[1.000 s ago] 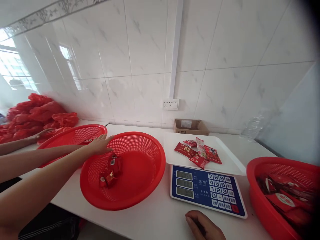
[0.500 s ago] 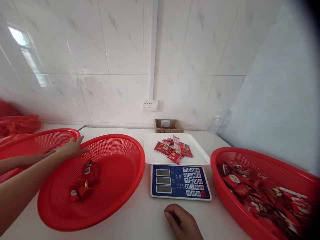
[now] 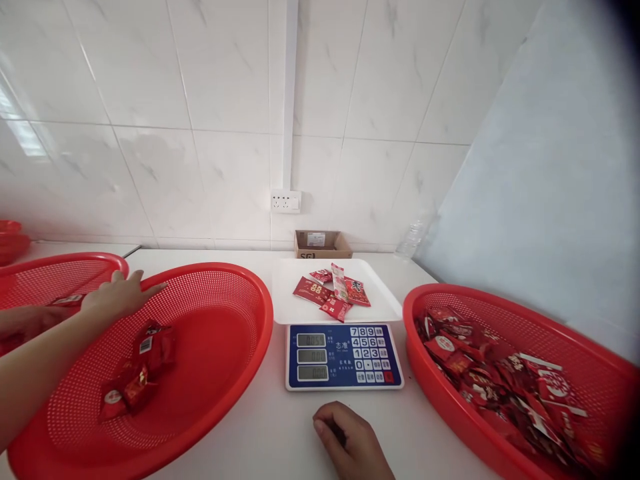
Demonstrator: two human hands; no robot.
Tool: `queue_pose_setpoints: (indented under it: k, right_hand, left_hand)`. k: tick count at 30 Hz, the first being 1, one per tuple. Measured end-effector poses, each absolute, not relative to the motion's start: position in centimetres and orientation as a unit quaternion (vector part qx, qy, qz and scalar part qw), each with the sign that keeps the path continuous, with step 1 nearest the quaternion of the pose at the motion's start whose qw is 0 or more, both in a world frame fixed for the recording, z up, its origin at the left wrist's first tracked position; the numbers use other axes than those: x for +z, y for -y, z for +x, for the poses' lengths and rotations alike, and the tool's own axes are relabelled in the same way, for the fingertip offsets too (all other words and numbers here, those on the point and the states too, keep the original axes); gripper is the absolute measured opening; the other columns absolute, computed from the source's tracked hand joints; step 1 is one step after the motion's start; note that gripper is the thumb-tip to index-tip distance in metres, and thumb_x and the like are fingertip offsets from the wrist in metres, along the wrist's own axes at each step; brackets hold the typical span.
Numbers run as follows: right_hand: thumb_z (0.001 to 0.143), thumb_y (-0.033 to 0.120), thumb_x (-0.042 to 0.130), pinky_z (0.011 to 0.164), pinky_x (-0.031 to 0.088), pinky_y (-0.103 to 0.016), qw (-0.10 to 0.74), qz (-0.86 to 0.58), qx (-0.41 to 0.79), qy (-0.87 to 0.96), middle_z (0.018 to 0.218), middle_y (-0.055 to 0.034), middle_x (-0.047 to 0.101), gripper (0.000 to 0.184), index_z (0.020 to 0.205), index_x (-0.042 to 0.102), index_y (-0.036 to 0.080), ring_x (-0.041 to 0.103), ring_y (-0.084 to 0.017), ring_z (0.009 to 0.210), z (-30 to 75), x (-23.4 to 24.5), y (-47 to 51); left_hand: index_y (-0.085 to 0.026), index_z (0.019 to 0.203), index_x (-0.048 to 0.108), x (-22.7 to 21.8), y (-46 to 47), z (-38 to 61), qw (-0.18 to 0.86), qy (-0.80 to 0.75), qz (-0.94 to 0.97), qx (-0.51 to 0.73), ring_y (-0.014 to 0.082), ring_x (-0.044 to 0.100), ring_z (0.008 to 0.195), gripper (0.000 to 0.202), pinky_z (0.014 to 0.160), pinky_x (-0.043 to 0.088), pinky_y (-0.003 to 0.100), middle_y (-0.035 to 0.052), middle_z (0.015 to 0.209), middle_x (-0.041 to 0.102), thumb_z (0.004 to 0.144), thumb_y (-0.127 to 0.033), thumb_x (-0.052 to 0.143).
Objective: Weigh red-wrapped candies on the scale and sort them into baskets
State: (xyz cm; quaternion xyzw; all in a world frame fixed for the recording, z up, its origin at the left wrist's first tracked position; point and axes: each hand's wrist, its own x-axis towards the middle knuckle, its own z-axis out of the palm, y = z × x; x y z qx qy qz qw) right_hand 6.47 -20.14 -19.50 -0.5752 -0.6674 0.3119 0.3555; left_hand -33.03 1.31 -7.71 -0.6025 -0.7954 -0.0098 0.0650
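Note:
My left hand [image 3: 117, 297] reaches over the middle red basket [image 3: 220, 380], fingers spread, at the rim where it meets the left red basket [image 3: 100, 261]. Its fingers hold nothing that I can see. Several red snack packets [image 3: 143, 370] lie inside the middle basket. My right hand [image 3: 353, 440] rests curled on the white table in front of a blue digital scale [image 3: 345, 357], with nothing showing in it. On the scale's white tray [image 3: 383, 303] sit several red and pink packets [image 3: 333, 293].
Another person's hand [image 3: 27, 323] reaches into the left basket. At right, a red basket [image 3: 435, 380] holds a heap of packets [image 3: 500, 373]. Behind the scale stand a cardboard box [image 3: 323, 245] and a clear plastic bottle [image 3: 411, 240]. A socket [image 3: 286, 201] is on the tiled wall.
The view has shifted, so the baskets and scale appear further left. My left hand still reaches over the rim with spread fingers; my right hand stays curled on the table.

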Motion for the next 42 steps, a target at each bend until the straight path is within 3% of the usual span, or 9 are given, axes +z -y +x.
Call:
queue_pose_setpoints:
  k: [3, 9, 42]
  right_hand:
    - [0.085, 0.032, 0.043, 0.062, 0.043, -0.021, 0.358, -0.574, 0.315, 0.665, 0.073, -0.0022, 0.062, 0.022, 0.075, 0.058, 0.019, 0.056, -0.014, 0.066, 6.45, -19.44, 20.13]
    - [0.085, 0.032, 0.043, 0.062, 0.043, -0.021, 0.361, -0.57, 0.319, 0.666, 0.074, -0.002, 0.062, 0.022, 0.076, 0.057, 0.019, 0.057, -0.014, 0.067, 6.4, -19.48, 20.27]
    - [0.084, 0.031, 0.044, 0.061, 0.043, -0.022, 0.36, -0.579, 0.32, 0.658, 0.072, -0.0015, 0.061, 0.021, 0.074, 0.058, 0.019, 0.056, -0.014, 0.066, 6.27, -18.9, 20.24]
  left_hand:
    - [-0.014, 0.126, 0.04, -7.43, -1.18, -32.64, 0.043, 0.811, -0.583, 0.011, 0.0437, 0.048, 0.107, 0.084, 0.08, 0.04, 0.056, 0.025, 0.131, 0.037, 0.071, -0.075, 0.022]
    - [-0.014, 0.126, 0.038, -7.07, -0.93, -32.21, 0.028, 0.815, -0.578, 0.028, 0.0423, 0.046, 0.108, 0.086, 0.081, 0.04, 0.055, 0.0234, 0.134, 0.031, 0.071, -0.077, 0.019]
    - [-0.011, 0.12, 0.044, -7.21, -0.59, -32.48, 0.042, 0.807, -0.589, 0.014, 0.0426, 0.048, 0.107, 0.083, 0.079, 0.04, 0.054, 0.0254, 0.13, 0.037, 0.072, -0.075, 0.02]
